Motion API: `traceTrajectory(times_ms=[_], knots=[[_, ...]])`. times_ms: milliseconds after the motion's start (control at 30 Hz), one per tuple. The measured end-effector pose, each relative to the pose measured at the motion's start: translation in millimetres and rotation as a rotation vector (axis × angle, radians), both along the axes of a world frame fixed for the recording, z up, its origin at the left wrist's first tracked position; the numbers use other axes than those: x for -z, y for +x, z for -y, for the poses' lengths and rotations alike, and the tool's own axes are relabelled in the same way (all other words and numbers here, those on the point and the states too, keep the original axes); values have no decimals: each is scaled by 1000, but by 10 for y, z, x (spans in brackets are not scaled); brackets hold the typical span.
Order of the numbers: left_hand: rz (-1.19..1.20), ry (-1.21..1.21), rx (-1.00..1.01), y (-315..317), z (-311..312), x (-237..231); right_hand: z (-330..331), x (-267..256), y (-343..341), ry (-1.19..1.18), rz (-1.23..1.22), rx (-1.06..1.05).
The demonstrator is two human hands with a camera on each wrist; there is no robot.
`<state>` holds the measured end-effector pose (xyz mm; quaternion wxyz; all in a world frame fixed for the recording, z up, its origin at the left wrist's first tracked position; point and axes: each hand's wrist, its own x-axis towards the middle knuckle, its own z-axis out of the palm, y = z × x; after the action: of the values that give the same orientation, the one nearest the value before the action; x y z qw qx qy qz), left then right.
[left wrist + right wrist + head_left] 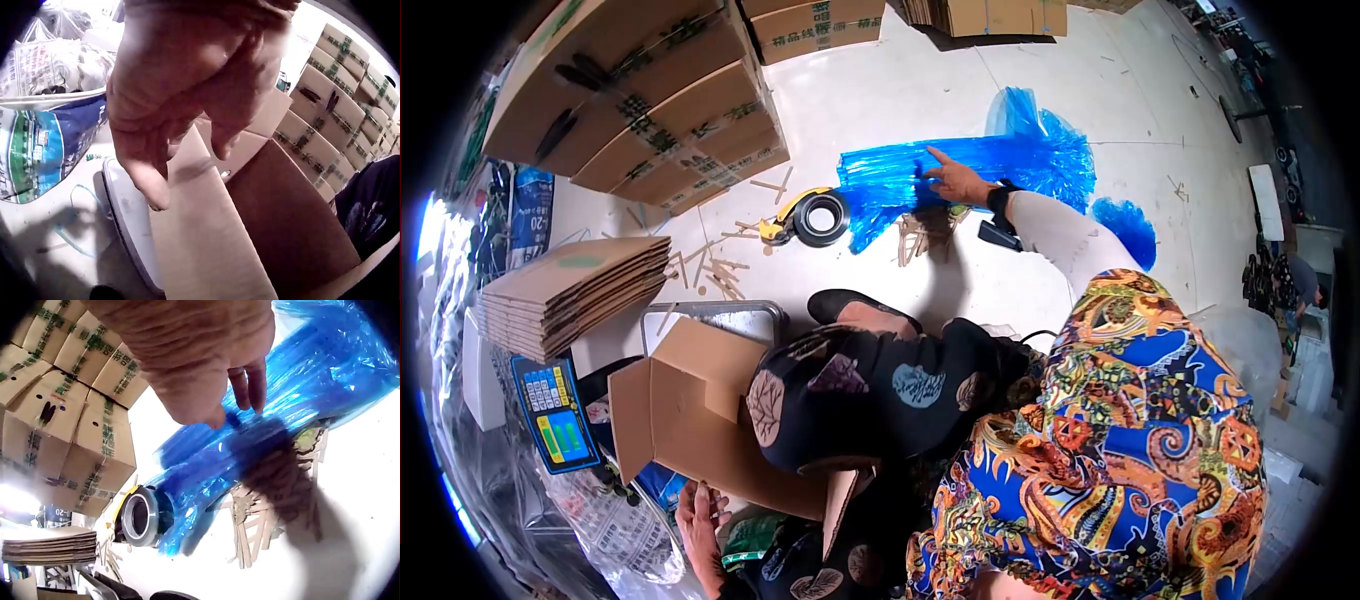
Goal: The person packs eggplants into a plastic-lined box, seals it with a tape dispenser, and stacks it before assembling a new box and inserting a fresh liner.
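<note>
An open cardboard box [730, 465] leans by the person's legs, and the left hand [700, 525] is at its lower edge. In the left wrist view the left hand [194, 81] hangs over a box flap [200, 225], thumb and fingers apart on either side; firm contact cannot be told. The right hand [958, 183] reaches over blue plastic film [1020, 160] spread on the floor, its index finger extended. In the right wrist view the right hand [212, 369] has loosely bent fingers close above the film [300, 375], holding nothing visible.
A tape dispenser [820, 218] lies at the film's left end, near scattered cardboard strips [925, 237]. Large taped cartons [670, 110] stand at upper left. Flattened cardboard [570, 290] is stacked above a keypad device [557, 415]. A shallow tray [770, 312] lies behind the box.
</note>
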<state>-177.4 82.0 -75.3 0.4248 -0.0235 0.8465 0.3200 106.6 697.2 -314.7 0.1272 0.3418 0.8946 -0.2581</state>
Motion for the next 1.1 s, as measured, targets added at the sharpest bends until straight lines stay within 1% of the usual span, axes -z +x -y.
traceTrajectory(times_ms=[33, 67, 100, 133, 167, 200, 233, 267, 300, 333, 400, 433, 467, 500, 533, 567, 600, 667, 733, 800, 833, 933, 967, 1067, 1100], knots=[[-17, -9, -16, 18, 41, -47, -38, 99, -38, 27, -2, -17], [-33, -14, -29, 29, 74, -85, -127, 339, -44, 82, -47, -39], [-41, -3, -30, 30, 140, -102, -166, 335, -95, 84, -24, -32], [-26, -26, 12, 13, 246, -115, -158, 329, -158, 83, 0, -25], [-38, -49, 20, 30, 337, -125, -158, 338, -221, 50, 45, 18], [-48, -71, 30, 60, 368, -148, -167, 445, -223, 120, 21, 6], [-42, -67, 15, 89, 359, -190, -214, 552, -269, 102, 41, -6], [6, -111, 19, 110, 347, -271, -248, 656, -287, 76, 61, -19], [24, -120, -30, 112, 372, -343, -171, 680, -233, 192, -176, -53], [42, -125, -81, 127, 427, -390, -94, 589, -237, 168, -115, -27], [47, -94, -93, 85, 602, -328, 41, 328, -231, 131, 8, 31], [41, -95, -117, 103, 563, -361, 136, 194, -135, 134, -72, -22], [35, -94, -141, 123, 524, -389, 192, 251, -75, 36, -55, 77], [41, -85, -142, 110, 550, -367, 301, 214, 36, 199, -211, 82], [33, -126, -134, 90, 573, -346, 401, 119, 160, 362, -365, 85], [26, -132, -138, 87, 578, -336, 406, 4, 258, 339, -143, 159], [20, -138, -138, 59, 578, -337, 405, -122, 344, 370, 7, 266], [6, -133, -132, 59, 578, -316, 222, 0, 672, 451, 102, 493], [-15, -103, -112, 79, 562, -301, 4, -49, 947, 350, 248, 695], [-15, -113, -111, 123, 482, -366, -142, -83, 1159, 258, 340, 801], [4, -75, -98, -20, 655, -294, 13, -290, 1153, 255, 365, 818], [5, -57, -121, -23, 725, -259, -235, 147, 1475, 89, 394, 834], [5, -50, -128, -11, 724, -263, -237, 109, 1470, 46, 401, 849], [-22, -69, -98, 26, 696, -350, -188, 211, 1487, 60, 271, 829], [-20, -102, -95, 62, 588, -432, -199, 311, 1558, 103, 223, 755]])
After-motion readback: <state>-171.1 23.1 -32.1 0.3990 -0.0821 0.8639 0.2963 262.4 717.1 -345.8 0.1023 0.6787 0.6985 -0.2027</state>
